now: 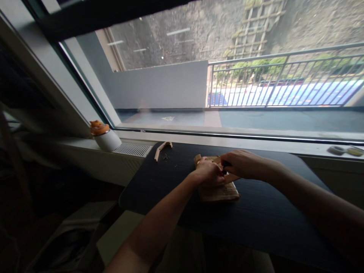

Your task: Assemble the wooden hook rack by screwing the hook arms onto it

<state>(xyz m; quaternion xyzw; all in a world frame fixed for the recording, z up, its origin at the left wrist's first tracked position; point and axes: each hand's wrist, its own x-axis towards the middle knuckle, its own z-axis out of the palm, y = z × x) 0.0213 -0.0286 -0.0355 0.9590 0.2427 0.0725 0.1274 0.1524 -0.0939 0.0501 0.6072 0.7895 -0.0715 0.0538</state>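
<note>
On the dark table lies a thick brown slab [219, 192], its surface worn, under both hands. My left hand [209, 173] is closed on a light wooden piece [231, 177] and presses it on the slab; part of the piece sticks out on the right. My right hand [241, 163] comes in from the right, fingers curled round a small dark object [225, 167]. Most of that object is hidden by the fingers, so its kind does not show. Another bent wooden piece [162, 150] lies apart at the table's back left, with small dark bits [166, 156] beside it.
The black table [159, 185] stands against a window sill [187, 138]. A white container with an orange top [104, 137] is on the sill at left, next to a vent grille [133, 149]. Round rolls [337, 150] lie on the sill at far right.
</note>
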